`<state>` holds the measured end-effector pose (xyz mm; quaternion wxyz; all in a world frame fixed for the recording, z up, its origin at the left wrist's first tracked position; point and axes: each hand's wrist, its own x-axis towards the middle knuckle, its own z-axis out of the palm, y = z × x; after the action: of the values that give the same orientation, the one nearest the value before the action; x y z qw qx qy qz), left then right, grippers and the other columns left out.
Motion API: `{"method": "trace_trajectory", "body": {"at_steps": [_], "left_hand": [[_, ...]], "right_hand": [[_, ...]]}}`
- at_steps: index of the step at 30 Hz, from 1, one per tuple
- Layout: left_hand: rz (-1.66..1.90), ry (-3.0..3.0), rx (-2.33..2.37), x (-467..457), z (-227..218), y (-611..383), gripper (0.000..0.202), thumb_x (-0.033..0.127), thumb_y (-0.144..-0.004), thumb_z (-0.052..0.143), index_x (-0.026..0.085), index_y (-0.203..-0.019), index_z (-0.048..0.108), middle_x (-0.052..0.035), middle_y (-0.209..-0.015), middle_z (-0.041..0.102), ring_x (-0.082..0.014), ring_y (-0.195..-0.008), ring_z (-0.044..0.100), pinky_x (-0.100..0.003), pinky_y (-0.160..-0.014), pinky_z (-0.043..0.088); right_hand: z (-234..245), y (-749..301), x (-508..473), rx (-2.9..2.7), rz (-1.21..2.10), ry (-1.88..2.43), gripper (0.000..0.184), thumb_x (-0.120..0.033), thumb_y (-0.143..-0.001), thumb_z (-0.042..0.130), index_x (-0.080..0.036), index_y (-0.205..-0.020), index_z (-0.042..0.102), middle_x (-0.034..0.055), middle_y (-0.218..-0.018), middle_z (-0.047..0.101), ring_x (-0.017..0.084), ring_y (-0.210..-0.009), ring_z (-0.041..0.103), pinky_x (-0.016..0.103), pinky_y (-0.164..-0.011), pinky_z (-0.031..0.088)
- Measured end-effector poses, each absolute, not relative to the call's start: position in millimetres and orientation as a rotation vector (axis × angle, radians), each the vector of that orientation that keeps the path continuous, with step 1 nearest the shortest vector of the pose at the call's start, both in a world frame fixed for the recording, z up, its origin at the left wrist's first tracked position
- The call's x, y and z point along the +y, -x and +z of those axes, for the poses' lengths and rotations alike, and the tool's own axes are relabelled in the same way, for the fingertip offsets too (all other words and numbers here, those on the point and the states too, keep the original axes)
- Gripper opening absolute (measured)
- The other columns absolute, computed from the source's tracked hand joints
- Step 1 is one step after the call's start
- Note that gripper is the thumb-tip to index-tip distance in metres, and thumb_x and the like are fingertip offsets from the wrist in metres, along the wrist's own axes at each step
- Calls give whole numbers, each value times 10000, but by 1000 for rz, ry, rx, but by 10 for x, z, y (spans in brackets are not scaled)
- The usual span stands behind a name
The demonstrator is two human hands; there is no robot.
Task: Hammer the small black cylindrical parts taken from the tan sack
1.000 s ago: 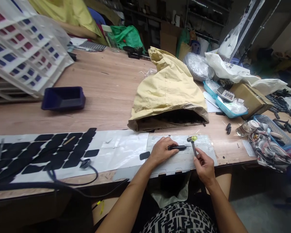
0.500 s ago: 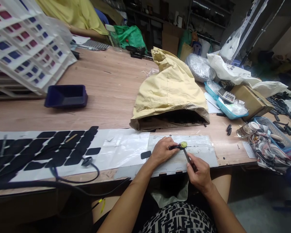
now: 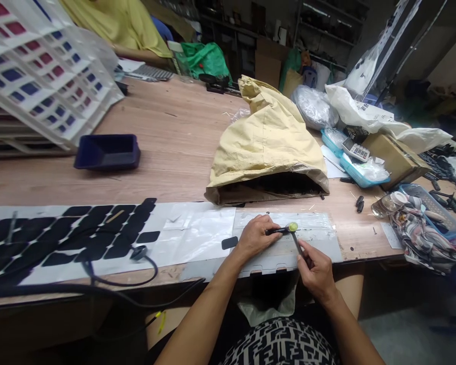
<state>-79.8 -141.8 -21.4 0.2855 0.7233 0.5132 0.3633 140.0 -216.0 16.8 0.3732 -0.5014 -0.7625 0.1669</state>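
My left hand (image 3: pixel 255 235) is closed on a slim black part (image 3: pixel 277 230) and rests low over a grey-white work sheet (image 3: pixel 321 246) at the table's front edge. What exactly the part is, I cannot make out. In my right hand (image 3: pixel 316 269) is a small hammer (image 3: pixel 293 227) with a metal shaft and a round yellow-green head. Its head sits right at the far end of the black part, just beyond my left fingertips; whether they touch is unclear. One loose black rounded piece (image 3: pixel 229 243) lies left of my left hand.
A yellow sack (image 3: pixel 268 142) lies behind my hands, its dark mouth facing me. To the left are black rounded pieces on white sheeting (image 3: pixel 197 238), a cable (image 3: pixel 152 271) and a dark blue tray (image 3: pixel 108 161). Blue baskets (image 3: pixel 359 175) and a jar (image 3: pixel 389 203) stand right.
The hammer head and my right hand have shifted slightly to the right. My left hand keeps its hold on the black part, nearly unmoved.
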Motion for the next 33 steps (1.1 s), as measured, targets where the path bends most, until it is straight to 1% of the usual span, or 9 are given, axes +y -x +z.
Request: {"method": "trace_trajectory", "body": {"at_steps": [6,13,18,22,24,26,28,31,33], "left_hand": [[952,-1937,1393,-1422,-216,793,141,291,-803,726,235,-912,796,-31,-800,652,-209,-836,568,-334,-774,445],[902,-1994,1242,-1481,-84,853,122,312,-793,754,235,-884,784,-37,-853,657,-216,-876,550,-348,-833,443],[751,-2024,920,-1848,71,898,140,324,-743,829,275,-868,789,-44,-1118,638,-251,-1115,515,-381,-997,423],[640,-2067,945,-2172,96,867,167,230,-696,860,273,-836,779,-35,-1272,607,-294,-1278,443,-437,-1115,349],[637,-2093,983,-2235,88,845,206,251,-674,880,269,-850,775,-40,-1293,603,-310,-1306,428,-457,-1133,337],[671,-2094,989,-2196,75,833,259,322,-664,890,273,-890,774,-48,-1256,625,-303,-1262,474,-446,-1097,387],[766,-2040,1060,-2044,62,837,263,379,-720,844,265,-945,770,-57,-1161,667,-270,-1150,557,-405,-1009,462],[974,-1837,1369,-1622,60,869,279,414,-830,715,219,-1025,755,-63,-1001,713,-220,-935,644,-338,-835,525],[1078,-1674,1653,-1266,77,899,337,424,-848,665,192,-1079,747,-66,-944,722,-209,-831,662,-321,-762,531]], "right_hand": [[104,-1514,-1996,-1713,583,1378,400,-271,-891,604,-127,-1252,699,14,-744,611,111,-535,508,238,-507,464],[-35,-1585,-1772,-1449,699,1460,468,-333,-863,622,-88,-1257,681,3,-729,569,127,-592,522,244,-544,470],[-29,-1569,-1808,-1573,666,1467,431,-311,-875,603,-108,-1245,692,-3,-717,577,120,-575,517,235,-559,470],[-1,-1554,-1819,-1575,647,1485,434,-302,-875,593,-115,-1254,694,-5,-719,577,120,-576,518,231,-562,463],[2,-1548,-1818,-1574,649,1492,438,-301,-877,592,-110,-1258,692,-3,-716,576,121,-574,515,231,-555,460],[-5,-1546,-1815,-1575,652,1496,439,-302,-878,592,-105,-1258,690,-2,-710,575,123,-569,513,234,-553,461],[-19,-1547,-1810,-1576,651,1495,440,-301,-879,593,-101,-1259,689,2,-715,583,126,-576,521,238,-564,469],[-47,-1553,-1801,-1572,636,1489,441,-300,-875,595,-95,-1254,690,7,-724,591,129,-588,529,243,-581,477],[-63,-1556,-1799,-1568,626,1487,439,-299,-873,597,-94,-1250,692,4,-722,587,127,-583,523,241,-576,472]]}}
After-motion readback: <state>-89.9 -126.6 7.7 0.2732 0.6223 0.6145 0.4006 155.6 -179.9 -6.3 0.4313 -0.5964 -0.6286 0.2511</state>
